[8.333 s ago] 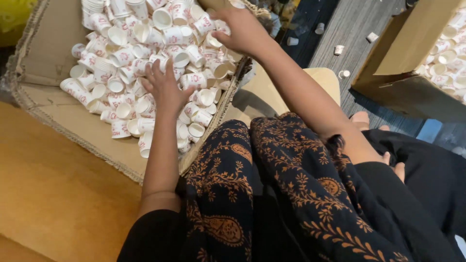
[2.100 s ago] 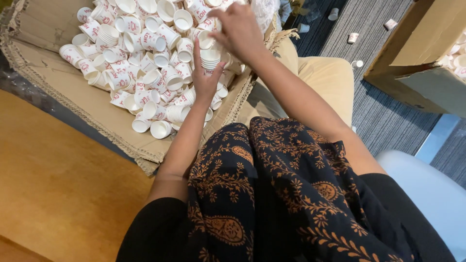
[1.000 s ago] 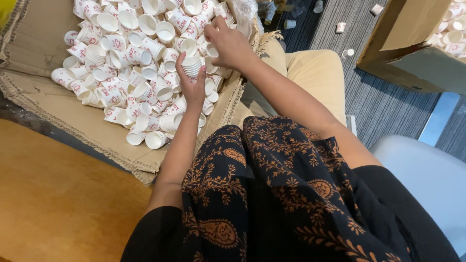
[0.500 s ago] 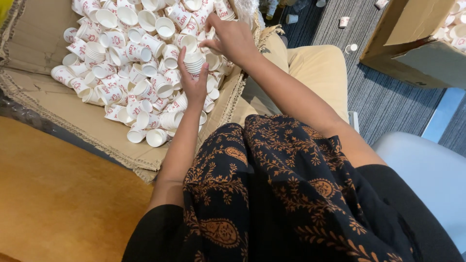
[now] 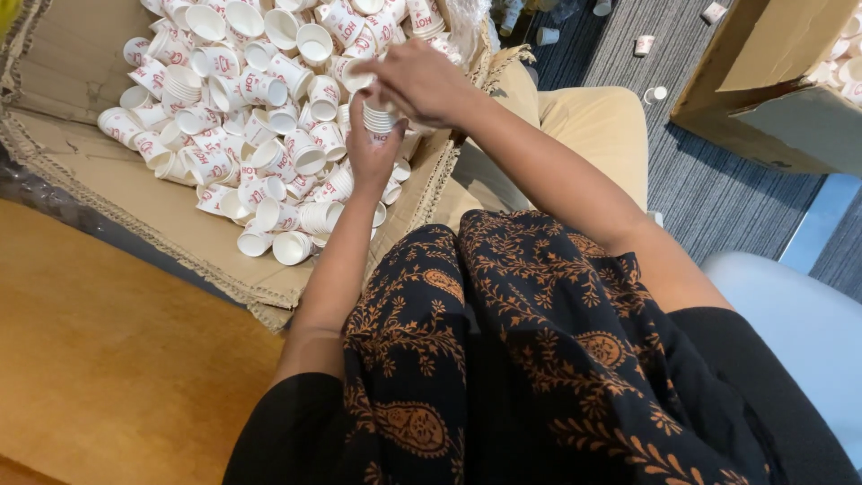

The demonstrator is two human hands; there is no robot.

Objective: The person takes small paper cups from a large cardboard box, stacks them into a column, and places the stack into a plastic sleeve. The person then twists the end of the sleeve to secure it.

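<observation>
A short nested stack of small white paper cups with red print [image 5: 381,119] is gripped by the left hand [image 5: 373,153]; its top is pinched by the right hand [image 5: 422,83].

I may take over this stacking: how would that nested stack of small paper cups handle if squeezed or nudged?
The stack of cups, gripped by the left hand, looks light and thin-walled, so probably crushes easily. Nesting likely stiffens it. Loose cups lie on their sides, so they probably roll.
</observation>
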